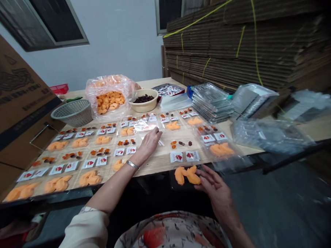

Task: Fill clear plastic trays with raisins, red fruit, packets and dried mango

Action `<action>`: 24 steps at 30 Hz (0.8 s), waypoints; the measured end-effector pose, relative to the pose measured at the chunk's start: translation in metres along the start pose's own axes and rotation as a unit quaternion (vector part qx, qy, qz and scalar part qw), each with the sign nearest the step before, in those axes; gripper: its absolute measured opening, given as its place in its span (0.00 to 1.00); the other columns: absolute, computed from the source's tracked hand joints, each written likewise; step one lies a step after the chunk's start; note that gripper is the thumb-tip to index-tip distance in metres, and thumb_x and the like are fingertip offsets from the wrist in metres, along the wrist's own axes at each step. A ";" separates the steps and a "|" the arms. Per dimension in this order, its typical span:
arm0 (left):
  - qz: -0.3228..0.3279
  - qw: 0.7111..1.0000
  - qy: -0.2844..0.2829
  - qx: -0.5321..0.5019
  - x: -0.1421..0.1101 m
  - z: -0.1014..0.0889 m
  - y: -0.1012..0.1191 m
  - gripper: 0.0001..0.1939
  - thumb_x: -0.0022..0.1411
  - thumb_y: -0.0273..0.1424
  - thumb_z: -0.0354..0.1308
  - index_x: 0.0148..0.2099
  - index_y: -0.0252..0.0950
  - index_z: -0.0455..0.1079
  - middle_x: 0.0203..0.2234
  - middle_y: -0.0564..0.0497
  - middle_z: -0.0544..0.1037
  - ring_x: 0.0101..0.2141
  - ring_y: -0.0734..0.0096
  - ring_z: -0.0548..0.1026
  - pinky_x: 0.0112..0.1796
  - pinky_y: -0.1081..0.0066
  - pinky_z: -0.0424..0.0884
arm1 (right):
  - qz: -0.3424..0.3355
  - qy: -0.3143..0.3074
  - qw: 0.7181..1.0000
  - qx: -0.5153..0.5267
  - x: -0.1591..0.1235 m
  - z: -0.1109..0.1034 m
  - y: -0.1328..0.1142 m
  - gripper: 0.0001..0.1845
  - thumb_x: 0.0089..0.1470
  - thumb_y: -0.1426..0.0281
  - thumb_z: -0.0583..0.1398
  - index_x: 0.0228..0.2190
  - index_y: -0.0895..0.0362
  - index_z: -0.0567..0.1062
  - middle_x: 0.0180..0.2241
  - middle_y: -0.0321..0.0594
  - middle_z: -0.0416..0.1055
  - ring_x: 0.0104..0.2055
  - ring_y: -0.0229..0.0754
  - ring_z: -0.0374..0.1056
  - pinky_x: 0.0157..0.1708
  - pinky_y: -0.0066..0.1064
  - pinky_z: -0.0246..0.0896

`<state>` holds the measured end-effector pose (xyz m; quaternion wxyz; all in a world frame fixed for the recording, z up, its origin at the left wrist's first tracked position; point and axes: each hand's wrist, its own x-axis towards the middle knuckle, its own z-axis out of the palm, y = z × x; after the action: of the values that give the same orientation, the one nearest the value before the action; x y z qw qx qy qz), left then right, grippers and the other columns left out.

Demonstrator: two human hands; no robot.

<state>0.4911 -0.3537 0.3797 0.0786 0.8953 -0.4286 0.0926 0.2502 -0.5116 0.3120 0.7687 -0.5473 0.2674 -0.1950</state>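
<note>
My right hand (216, 187) grips the right edge of a clear plastic tray (180, 156), which juts over the table's front edge. Orange pieces (186, 175) lie in its near part, two small printed packets (185, 156) in the middle, and small orange and dark pieces (181, 143) at the far end. Reaching forward, my left hand (151, 141) has its fingers bent down and together beside a shiny clear plastic piece (146, 125) and some thin white strips (161, 141). What those fingertips hold, if anything, is hidden.
Several filled trays (89, 162) stand in rows to the left. Behind are a grey basket (73, 112), a bag of orange pieces (111, 100), a bowl of dark pieces (144, 100) and a box of packets (168, 90). Empty clear trays (212, 102) and stacked cardboard (233, 48) line the right.
</note>
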 end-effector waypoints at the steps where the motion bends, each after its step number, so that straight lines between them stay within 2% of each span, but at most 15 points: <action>1: 0.006 1.000 -0.001 0.004 0.001 0.000 0.003 0.16 0.69 0.24 0.38 0.47 0.31 0.67 0.42 0.42 0.70 0.39 0.65 0.68 0.40 0.68 0.65 | -0.003 -0.003 1.000 0.000 0.002 0.003 -0.002 0.37 0.40 0.56 0.72 0.50 0.56 0.71 0.46 0.50 0.77 0.45 0.53 0.75 0.32 0.36 0.78; 9: 0.020 1.000 -0.015 -0.006 0.014 0.009 0.020 0.14 0.67 0.21 0.40 0.43 0.31 0.68 0.40 0.42 0.70 0.36 0.65 0.69 0.38 0.68 0.66 | -0.026 -0.035 0.999 -0.005 0.007 0.015 -0.002 0.36 0.41 0.55 0.71 0.50 0.56 0.72 0.45 0.49 0.77 0.42 0.51 0.76 0.32 0.38 0.79; 17: 0.047 0.997 -0.049 0.022 0.022 0.019 0.034 0.15 0.69 0.23 0.41 0.48 0.33 0.68 0.43 0.42 0.71 0.38 0.65 0.73 0.38 0.68 0.67 | -0.009 -0.043 0.999 -0.002 0.011 0.014 -0.004 0.36 0.40 0.56 0.72 0.49 0.57 0.73 0.44 0.48 0.77 0.39 0.50 0.76 0.32 0.40 0.79; 24: 0.052 0.994 -0.091 0.035 0.027 0.022 0.041 0.13 0.69 0.26 0.45 0.51 0.32 0.67 0.43 0.42 0.73 0.38 0.64 0.75 0.37 0.68 0.68 | 0.004 -0.070 0.998 -0.003 0.010 0.015 -0.004 0.34 0.43 0.56 0.70 0.50 0.57 0.74 0.44 0.48 0.77 0.38 0.48 0.76 0.33 0.39 0.78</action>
<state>0.4777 -0.4042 0.3668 0.0030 0.8787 -0.4764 0.0294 0.2672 -0.5075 0.3182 0.7847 -0.5608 0.2156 -0.1522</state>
